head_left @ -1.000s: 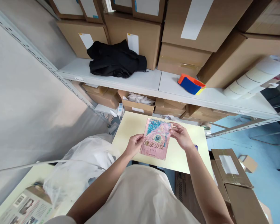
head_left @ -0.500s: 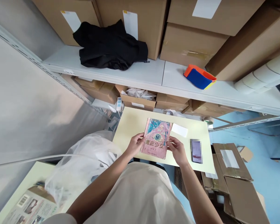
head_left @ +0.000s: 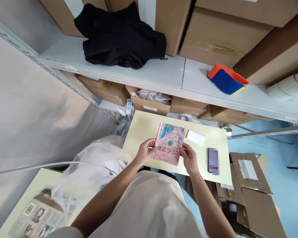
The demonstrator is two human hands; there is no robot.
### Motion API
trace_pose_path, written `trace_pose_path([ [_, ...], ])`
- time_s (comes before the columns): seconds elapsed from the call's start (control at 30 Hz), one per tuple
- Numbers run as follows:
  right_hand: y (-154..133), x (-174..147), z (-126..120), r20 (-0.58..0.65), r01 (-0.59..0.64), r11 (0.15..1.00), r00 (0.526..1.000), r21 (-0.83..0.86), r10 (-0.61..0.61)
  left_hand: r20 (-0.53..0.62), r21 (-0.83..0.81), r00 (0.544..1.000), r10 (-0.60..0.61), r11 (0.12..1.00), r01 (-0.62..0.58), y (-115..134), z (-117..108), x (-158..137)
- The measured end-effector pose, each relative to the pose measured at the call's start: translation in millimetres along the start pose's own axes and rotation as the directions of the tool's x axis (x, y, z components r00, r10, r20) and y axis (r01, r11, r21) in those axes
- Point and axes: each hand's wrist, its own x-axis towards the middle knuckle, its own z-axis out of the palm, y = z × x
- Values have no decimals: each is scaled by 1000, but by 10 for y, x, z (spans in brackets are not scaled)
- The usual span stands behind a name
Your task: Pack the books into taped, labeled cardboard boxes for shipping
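Note:
A pink book (head_left: 168,143) with worn edges, a teal patterned upper part, an eye and large Chinese characters on its cover is held up over the pale yellow table (head_left: 139,127). My left hand (head_left: 146,150) grips its left edge, fingers closed on it. On the opposite edge my right hand (head_left: 189,158) pinches it near the middle. The cover faces up toward me and the book is closed. To its right lie a white card or box (head_left: 195,137) and a phone (head_left: 213,161) with a blurred-out screen.
Behind the table stands a shelf (head_left: 173,71) with cardboard boxes (head_left: 218,36), a black garment (head_left: 124,39) and an orange-and-blue band (head_left: 227,79). Cardboard boxes (head_left: 259,205) sit on the floor at right. At left are a translucent plastic bag (head_left: 89,165) and a printed box (head_left: 37,216).
The view has shifted slightly, so the shelf appears larger and higher. Both hands keep hold of the book, which now looks a little smaller and farther right in the frame.

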Motion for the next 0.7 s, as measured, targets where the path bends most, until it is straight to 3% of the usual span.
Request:
trace_pose_path([
  [0.17,65,67,75,13,0,1000,1000,4,0,-15,43,999,49,998,-48,-63,-67,41],
  [0.27,166,230,242,24,-25,999,999,31,24,-77,120,994,84,990,-74,-164,-175,194],
  [0.37,321,566,577,22,-56,998,998,20,56,-154,243,983,101,968,-62,-329,-377,512],
  [0.5,582,1164,1169,-9,-77,987,997,-141,77,-273,386,962,28,919,83,-636,-719,1051],
  [0.7,948,1799,1802,-29,-117,947,993,-298,113,-299,416,953,-45,893,173,-1121,-1101,1595],
])
